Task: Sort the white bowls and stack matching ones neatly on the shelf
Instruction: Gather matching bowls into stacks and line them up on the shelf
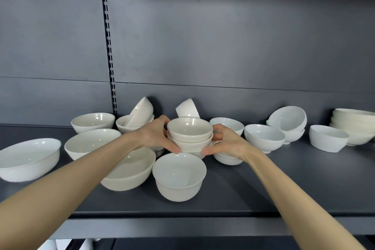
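Directly behind the deep bowl [179,174], over the shelf [284,189], was the stack of three small cream bowls [189,136]. The left hand [154,136] and right hand [227,142] clasped its opposite flanks, fingers curled round. Judged glazed ceramic: rigid, slick, chippable; support the lowest bowl. At least twelve further bowls lay to either side of the deep bowl.

Bowls [179,176] crowd shelf [263,189] centre; front right bare.
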`<control>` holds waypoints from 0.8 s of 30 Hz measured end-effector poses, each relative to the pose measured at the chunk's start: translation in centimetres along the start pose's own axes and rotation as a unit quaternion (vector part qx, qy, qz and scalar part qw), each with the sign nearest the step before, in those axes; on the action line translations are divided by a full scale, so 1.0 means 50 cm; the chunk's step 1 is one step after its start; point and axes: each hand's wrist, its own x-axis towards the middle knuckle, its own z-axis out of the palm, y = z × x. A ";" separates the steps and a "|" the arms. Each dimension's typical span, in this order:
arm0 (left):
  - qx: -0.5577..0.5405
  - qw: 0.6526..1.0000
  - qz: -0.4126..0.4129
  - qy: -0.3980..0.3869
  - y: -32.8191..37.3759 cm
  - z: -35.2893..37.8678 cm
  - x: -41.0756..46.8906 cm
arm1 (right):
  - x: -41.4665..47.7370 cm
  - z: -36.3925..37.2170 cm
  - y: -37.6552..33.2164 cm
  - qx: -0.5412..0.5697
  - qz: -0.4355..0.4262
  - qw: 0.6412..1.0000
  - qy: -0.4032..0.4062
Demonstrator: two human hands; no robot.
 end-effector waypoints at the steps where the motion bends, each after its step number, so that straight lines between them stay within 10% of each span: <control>1: 0.004 1.000 0.000 -0.001 0.000 0.000 0.001 | -0.001 0.000 0.001 0.001 0.001 1.000 0.003; 24: -0.083 0.992 0.047 0.087 0.031 -0.048 -0.015 | -0.003 -0.030 -0.065 0.029 -0.085 0.994 0.060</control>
